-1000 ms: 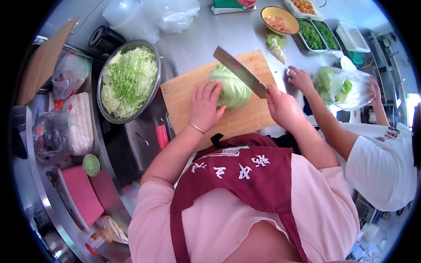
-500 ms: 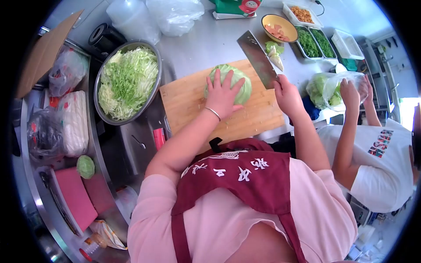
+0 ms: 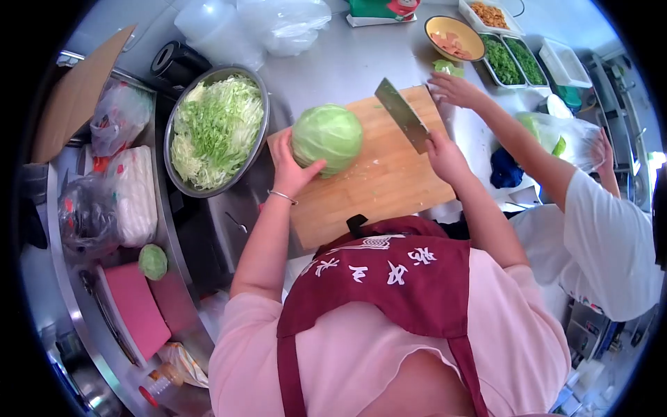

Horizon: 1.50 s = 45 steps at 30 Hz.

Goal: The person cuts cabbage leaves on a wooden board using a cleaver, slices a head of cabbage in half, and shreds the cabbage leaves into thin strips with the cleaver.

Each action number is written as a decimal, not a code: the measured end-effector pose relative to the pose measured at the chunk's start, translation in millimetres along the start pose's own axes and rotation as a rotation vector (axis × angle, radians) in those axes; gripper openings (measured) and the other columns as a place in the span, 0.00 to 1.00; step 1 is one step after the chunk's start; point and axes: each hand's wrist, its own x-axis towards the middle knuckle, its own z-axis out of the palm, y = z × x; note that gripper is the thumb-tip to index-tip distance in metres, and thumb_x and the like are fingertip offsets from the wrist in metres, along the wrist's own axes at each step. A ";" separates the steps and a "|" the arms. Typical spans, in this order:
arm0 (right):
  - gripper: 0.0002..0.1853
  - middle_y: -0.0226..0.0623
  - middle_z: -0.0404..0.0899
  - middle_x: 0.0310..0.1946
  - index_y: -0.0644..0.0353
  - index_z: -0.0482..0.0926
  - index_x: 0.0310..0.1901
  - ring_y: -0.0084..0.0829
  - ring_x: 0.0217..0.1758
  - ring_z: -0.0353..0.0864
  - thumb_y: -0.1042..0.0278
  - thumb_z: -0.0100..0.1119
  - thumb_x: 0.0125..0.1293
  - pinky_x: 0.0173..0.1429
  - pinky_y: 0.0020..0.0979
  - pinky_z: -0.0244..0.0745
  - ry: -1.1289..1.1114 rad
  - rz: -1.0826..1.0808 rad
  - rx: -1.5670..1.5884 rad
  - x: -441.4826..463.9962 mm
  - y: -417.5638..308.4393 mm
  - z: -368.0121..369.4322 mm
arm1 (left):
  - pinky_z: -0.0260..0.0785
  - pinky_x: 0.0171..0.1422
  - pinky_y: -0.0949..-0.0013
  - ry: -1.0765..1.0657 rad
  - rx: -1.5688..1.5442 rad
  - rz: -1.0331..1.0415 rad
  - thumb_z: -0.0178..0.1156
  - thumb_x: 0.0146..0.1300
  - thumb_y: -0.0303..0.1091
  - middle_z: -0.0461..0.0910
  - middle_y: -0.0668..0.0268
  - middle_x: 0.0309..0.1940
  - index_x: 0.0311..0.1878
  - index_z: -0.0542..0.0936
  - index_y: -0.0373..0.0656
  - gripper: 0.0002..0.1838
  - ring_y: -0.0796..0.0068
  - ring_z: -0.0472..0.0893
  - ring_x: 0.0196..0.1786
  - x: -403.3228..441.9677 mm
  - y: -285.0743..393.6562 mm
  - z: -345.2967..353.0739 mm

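Note:
A pale green cabbage (image 3: 328, 137) sits toward the left of the wooden cutting board (image 3: 389, 184). Around its left side curves my left hand (image 3: 294, 169), with the thumb along the near side and the fingers partly hidden behind it. My right hand (image 3: 448, 160) grips the handle of a cleaver (image 3: 403, 116), whose blade is raised over the right part of the board and points away to the left. Small bits of cabbage lie scattered on the wood.
Left of the board stands a large metal bowl (image 3: 263, 125) of shredded cabbage. A co-worker's hand (image 3: 455, 90) reaches in near the board's far right corner. Behind are a yellow bowl (image 3: 475, 51) and trays of chopped greens (image 3: 504, 62). Another cabbage (image 3: 153, 262) is at lower left.
The cabbage has moved left on the board, and my left hand has gone from its top to its left side. The cleaver has turned slightly. A co-worker's hand has reached toward the leaf scraps.

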 end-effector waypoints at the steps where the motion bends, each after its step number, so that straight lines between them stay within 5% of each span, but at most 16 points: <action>1: 0.12 0.58 0.79 0.33 0.60 0.71 0.48 0.58 0.39 0.79 0.64 0.48 0.69 0.42 0.53 0.73 -0.063 0.010 -0.059 5.7 -4.6 6.9 | 0.64 0.67 0.58 -0.031 -0.070 -0.074 0.75 0.47 0.47 0.61 0.48 0.65 0.73 0.48 0.41 0.57 0.53 0.67 0.64 0.8 -6.3 2.4; 2: 0.12 0.57 0.80 0.33 0.60 0.71 0.49 0.57 0.39 0.79 0.63 0.47 0.70 0.43 0.54 0.73 -0.127 0.020 -0.119 10.0 -10.7 12.8 | 0.64 0.67 0.58 -0.028 -0.068 -0.077 0.75 0.47 0.47 0.61 0.48 0.65 0.73 0.48 0.41 0.57 0.53 0.67 0.64 2.4 0.1 -0.2; 5: 0.13 0.57 0.80 0.33 0.61 0.71 0.49 0.56 0.39 0.80 0.62 0.45 0.70 0.44 0.54 0.73 -0.186 -0.031 -0.102 17.3 -35.2 26.0 | 0.66 0.65 0.60 -0.154 -0.628 -0.545 0.72 0.53 0.48 0.62 0.49 0.66 0.73 0.47 0.39 0.54 0.58 0.68 0.64 5.9 16.8 -3.0; 8: 0.11 0.57 0.80 0.33 0.61 0.70 0.45 0.57 0.39 0.80 0.62 0.44 0.70 0.43 0.54 0.73 -0.238 -0.066 -0.113 22.5 -47.1 28.4 | 0.68 0.63 0.61 -0.321 -0.699 -0.569 0.70 0.56 0.47 0.63 0.51 0.65 0.73 0.46 0.39 0.53 0.60 0.70 0.63 7.4 6.9 3.4; 10: 0.10 0.56 0.80 0.31 0.61 0.69 0.43 0.57 0.38 0.80 0.63 0.44 0.70 0.42 0.54 0.73 -0.242 -0.084 -0.130 21.1 -51.6 22.7 | 0.69 0.62 0.59 -0.263 -0.544 -0.346 0.72 0.54 0.44 0.66 0.50 0.64 0.74 0.45 0.41 0.54 0.59 0.73 0.60 3.9 -14.8 9.0; 17: 0.07 0.53 0.79 0.28 0.60 0.66 0.43 0.57 0.34 0.79 0.66 0.42 0.70 0.39 0.54 0.72 -0.319 -0.216 -0.159 12.9 -74.7 10.5 | 0.67 0.64 0.61 -0.417 -0.650 -0.365 0.75 0.51 0.38 0.68 0.50 0.62 0.70 0.52 0.35 0.51 0.60 0.74 0.60 -23.9 -20.4 -26.9; 23: 0.07 0.51 0.79 0.30 0.60 0.65 0.44 0.54 0.36 0.79 0.68 0.43 0.68 0.39 0.52 0.73 -0.362 -0.281 -0.210 17.6 -103.4 15.7 | 0.68 0.63 0.63 -0.385 -0.395 -0.417 0.73 0.52 0.36 0.73 0.51 0.58 0.67 0.58 0.30 0.45 0.61 0.75 0.58 -48.2 7.1 -30.1; 25: 0.07 0.50 0.80 0.31 0.61 0.65 0.44 0.52 0.37 0.80 0.69 0.43 0.68 0.39 0.50 0.74 -0.309 -0.323 -0.222 23.8 -102.3 20.2 | 0.65 0.66 0.60 -0.444 -0.621 -0.404 0.66 0.57 0.59 0.70 0.49 0.61 0.67 0.58 0.31 0.48 0.58 0.72 0.63 -62.8 5.8 -3.4; 26: 0.07 0.50 0.80 0.31 0.61 0.65 0.44 0.52 0.37 0.80 0.69 0.43 0.68 0.39 0.50 0.74 -0.313 -0.326 -0.225 27.1 -106.4 18.1 | 0.65 0.66 0.60 -0.440 -0.625 -0.406 0.66 0.57 0.59 0.70 0.49 0.61 0.67 0.58 0.31 0.48 0.58 0.72 0.63 -67.1 13.3 6.6; 28: 0.07 0.49 0.80 0.34 0.61 0.65 0.45 0.51 0.39 0.81 0.71 0.43 0.67 0.40 0.49 0.75 -0.301 -0.352 -0.275 33.9 -115.3 10.1 | 0.68 0.63 0.60 -0.531 -0.890 -0.813 0.54 0.63 0.64 0.72 0.46 0.59 0.66 0.59 0.30 0.45 0.58 0.75 0.60 -75.2 29.2 26.3; 31: 0.08 0.49 0.80 0.35 0.61 0.66 0.45 0.51 0.39 0.81 0.72 0.43 0.67 0.40 0.48 0.75 -0.357 -0.351 -0.369 49.1 -114.7 5.6 | 0.73 0.58 0.61 -0.605 -0.978 -0.870 0.46 0.67 0.65 0.74 0.43 0.56 0.65 0.61 0.29 0.43 0.57 0.78 0.57 -70.8 68.4 21.2; 35: 0.07 0.49 0.80 0.34 0.61 0.66 0.45 0.51 0.39 0.81 0.71 0.43 0.68 0.41 0.49 0.75 -0.302 -0.394 -0.364 47.9 -111.9 4.2 | 0.73 0.53 0.63 -0.830 -0.725 -0.952 0.53 0.66 0.61 0.72 0.41 0.57 0.64 0.65 0.32 0.39 0.54 0.79 0.53 -62.7 63.6 4.8; 37: 0.07 0.49 0.80 0.32 0.62 0.66 0.44 0.51 0.39 0.81 0.70 0.43 0.68 0.41 0.49 0.75 -0.317 -0.359 -0.319 38.1 -119.7 -3.1 | 0.72 0.51 0.61 -0.693 -0.259 -0.396 0.62 0.62 0.49 0.73 0.49 0.55 0.60 0.70 0.38 0.30 0.56 0.78 0.50 -62.6 63.6 -18.8; 38: 0.07 0.49 0.80 0.32 0.62 0.66 0.44 0.51 0.39 0.81 0.70 0.43 0.68 0.41 0.49 0.75 -0.319 -0.355 -0.319 35.5 -118.0 -1.7 | 0.72 0.51 0.61 -0.697 -0.260 -0.397 0.62 0.62 0.49 0.73 0.49 0.55 0.60 0.70 0.38 0.30 0.56 0.78 0.50 -62.5 72.0 -25.7; 40: 0.08 0.51 0.80 0.31 0.63 0.66 0.43 0.52 0.37 0.80 0.67 0.43 0.70 0.40 0.50 0.74 -0.317 -0.326 -0.294 33.2 -118.6 1.3 | 0.68 0.51 0.59 0.169 0.144 0.341 0.69 0.53 0.37 0.74 0.55 0.49 0.54 0.74 0.43 0.25 0.55 0.75 0.48 -60.2 85.7 -37.4; 45: 0.10 0.52 0.79 0.29 0.63 0.66 0.42 0.55 0.35 0.79 0.64 0.42 0.72 0.39 0.51 0.73 -0.283 -0.301 -0.236 7.8 -137.0 -28.0 | 0.67 0.54 0.57 0.123 0.031 0.434 0.69 0.51 0.32 0.73 0.58 0.44 0.50 0.76 0.42 0.22 0.54 0.73 0.48 -46.6 80.9 -22.4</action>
